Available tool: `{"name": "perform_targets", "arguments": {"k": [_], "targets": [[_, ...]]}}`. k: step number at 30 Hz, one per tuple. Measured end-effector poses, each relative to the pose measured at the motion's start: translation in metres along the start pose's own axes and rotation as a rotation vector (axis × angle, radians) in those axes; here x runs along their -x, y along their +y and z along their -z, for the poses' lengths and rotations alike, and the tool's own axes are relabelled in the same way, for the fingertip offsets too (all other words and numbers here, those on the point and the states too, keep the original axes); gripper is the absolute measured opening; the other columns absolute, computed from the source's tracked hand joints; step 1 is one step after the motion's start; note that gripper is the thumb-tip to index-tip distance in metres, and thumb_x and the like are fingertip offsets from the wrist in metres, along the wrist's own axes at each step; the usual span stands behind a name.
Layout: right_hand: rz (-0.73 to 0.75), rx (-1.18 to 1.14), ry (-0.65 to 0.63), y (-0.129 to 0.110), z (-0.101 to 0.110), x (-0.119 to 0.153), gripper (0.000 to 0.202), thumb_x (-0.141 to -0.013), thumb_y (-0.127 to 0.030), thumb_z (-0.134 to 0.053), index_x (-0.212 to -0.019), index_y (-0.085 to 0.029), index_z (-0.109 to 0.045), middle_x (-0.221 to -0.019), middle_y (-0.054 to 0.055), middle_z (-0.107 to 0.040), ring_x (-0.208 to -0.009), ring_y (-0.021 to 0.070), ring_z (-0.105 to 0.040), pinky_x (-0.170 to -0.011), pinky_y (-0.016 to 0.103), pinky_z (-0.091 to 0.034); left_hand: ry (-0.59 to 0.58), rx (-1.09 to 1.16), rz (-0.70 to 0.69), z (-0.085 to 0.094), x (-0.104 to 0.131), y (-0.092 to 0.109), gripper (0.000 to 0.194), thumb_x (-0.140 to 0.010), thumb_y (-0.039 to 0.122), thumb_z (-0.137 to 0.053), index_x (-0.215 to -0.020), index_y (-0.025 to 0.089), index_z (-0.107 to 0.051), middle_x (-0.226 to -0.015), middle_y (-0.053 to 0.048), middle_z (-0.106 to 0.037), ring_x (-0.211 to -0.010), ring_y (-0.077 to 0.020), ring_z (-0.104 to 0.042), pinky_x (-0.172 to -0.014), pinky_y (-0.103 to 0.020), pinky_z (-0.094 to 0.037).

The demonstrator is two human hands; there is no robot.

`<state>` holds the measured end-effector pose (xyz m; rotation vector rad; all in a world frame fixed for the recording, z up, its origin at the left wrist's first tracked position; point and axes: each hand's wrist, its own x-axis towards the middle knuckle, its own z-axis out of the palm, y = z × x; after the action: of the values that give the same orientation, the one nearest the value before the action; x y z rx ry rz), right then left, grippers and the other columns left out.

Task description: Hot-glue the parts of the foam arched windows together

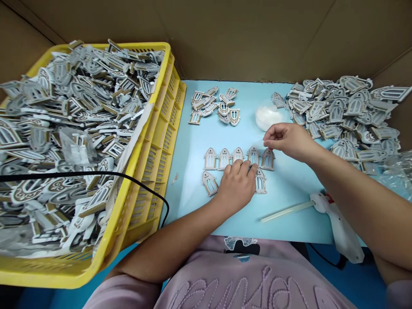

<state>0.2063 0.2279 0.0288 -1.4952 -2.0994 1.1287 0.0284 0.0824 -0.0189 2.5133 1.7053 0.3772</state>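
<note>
On your left, a yellow basket [53, 280] heaped with white-and-gold pieces [96, 92] stands along the left edge of the desk [189, 141]. A small cluster [195, 116] lies near the far left corner. Mid-desk, arched frames [210, 159] lie in two rows; your left hand [236, 186] rests palm down on them, fingers slightly apart. Your right hand [286, 139] hovers by the upper row's right end, thumb and forefinger together; whether they pinch anything, I can't tell. A glue gun [343, 229] lies at the near right corner, a pile [336, 109] at the far right.
</note>
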Motion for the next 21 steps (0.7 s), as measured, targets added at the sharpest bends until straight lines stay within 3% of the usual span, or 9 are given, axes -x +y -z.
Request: {"name": "perform_targets", "arguments": {"k": [4, 8, 15, 21], "targets": [[0.031, 0.160, -0.109, -0.003, -0.008, -0.005, 0.006, -0.088, -0.020, -0.071, -0.091, -0.015, -0.073, -0.078, 0.000, -0.070, -0.071, 0.0134, -0.064, -0.071, 0.029, -0.054, -0.009, -0.027, -0.002, -0.001, 0.003, 0.000, 0.042, -0.101, 0.025, -0.047, -0.141, 0.015, -0.057, -0.135, -0.014, -0.063, -0.119, -0.0337, -0.051, -0.086, -0.047, -0.043], [0.083, 0.288, -0.201, -0.008, -0.024, -0.009, 0.011, -0.094, -0.026, -0.069, -0.094, -0.015, -0.072, -0.087, 0.001, -0.071, -0.081, 0.0144, -0.067, -0.085, 0.035, -0.056, -0.010, -0.047, 0.002, 0.000, 0.006, -0.001, 0.043, -0.102, 0.027, -0.047, -0.142, 0.015, -0.056, -0.136, -0.013, -0.063, -0.119, -0.0330, -0.051, -0.087, -0.047, -0.042], [0.119, 0.418, -0.198, 0.000, -0.040, -0.008, 0.017, -0.098, -0.030, -0.066, -0.099, -0.014, -0.069, -0.091, 0.002, -0.070, -0.083, 0.0147, -0.067, -0.083, 0.035, -0.058, -0.017, -0.069, 0.009, 0.000, 0.007, -0.001, 0.043, -0.103, 0.027, -0.045, -0.144, 0.019, -0.056, -0.140, -0.008, -0.062, -0.120, -0.0314, -0.050, -0.088, -0.046, -0.042], [0.237, 0.535, -0.096, 0.018, -0.046, 0.002, 0.015, -0.096, -0.028, -0.067, -0.103, -0.014, -0.069, -0.104, 0.005, -0.068, -0.099, 0.0180, -0.066, -0.092, 0.040, -0.056, -0.028, -0.072, 0.008, -0.001, 0.008, -0.002, 0.044, -0.102, 0.028, -0.046, -0.144, 0.019, -0.056, -0.141, -0.009, -0.061, -0.122, -0.0310, -0.049, -0.091, -0.046, -0.042]]}}
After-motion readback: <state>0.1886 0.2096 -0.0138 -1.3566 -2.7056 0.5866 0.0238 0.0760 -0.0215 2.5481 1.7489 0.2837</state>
